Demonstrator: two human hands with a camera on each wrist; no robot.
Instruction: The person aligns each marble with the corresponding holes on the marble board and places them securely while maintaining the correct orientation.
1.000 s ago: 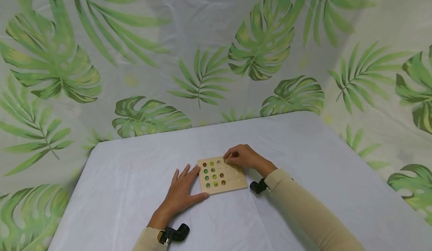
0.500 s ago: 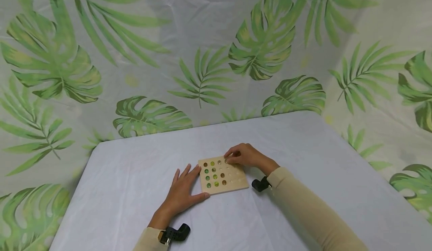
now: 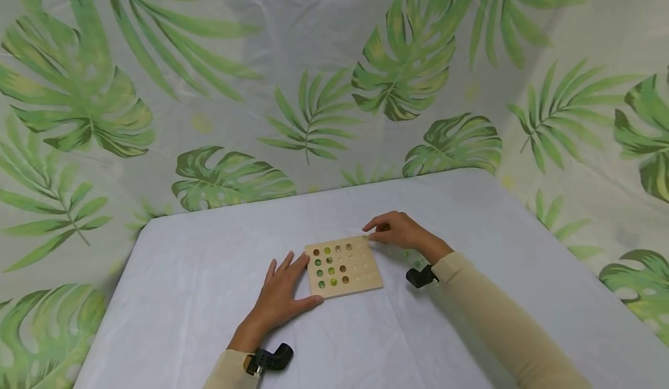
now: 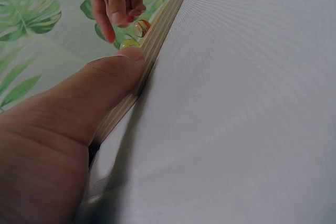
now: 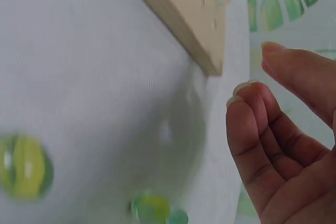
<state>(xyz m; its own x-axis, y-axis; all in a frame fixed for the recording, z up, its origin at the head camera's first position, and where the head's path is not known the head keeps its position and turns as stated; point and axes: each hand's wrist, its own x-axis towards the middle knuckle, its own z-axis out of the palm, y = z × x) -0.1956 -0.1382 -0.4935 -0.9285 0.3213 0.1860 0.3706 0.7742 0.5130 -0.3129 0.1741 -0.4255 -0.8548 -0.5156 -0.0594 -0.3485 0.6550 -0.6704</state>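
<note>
A pale wooden board (image 3: 360, 284) with rows of round hollows lies on the table. Glass marbles (image 3: 331, 270) in green, yellow and brown fill its left columns; the top row reaches one hollow further right. My left hand (image 3: 279, 297) rests at the board's left side with fingers spread, its thumb touching the near left corner. Past the far right corner, my right hand (image 3: 399, 230) hovers with its fingertips apart; the right wrist view shows nothing between them. Beneath that wrist lie loose marbles, including a yellow-green marble (image 5: 26, 166) and a smaller-looking green and yellow marble (image 5: 149, 207).
A white cloth covers the table (image 3: 209, 273). Behind and to the right hangs a leaf-printed backdrop (image 3: 313, 40). Each wrist carries a black camera, such as the left wrist camera (image 3: 272, 360).
My right hand has let go of a clear marble in the top row's fourth hollow and moved right, off the board. My left hand keeps its place.
</note>
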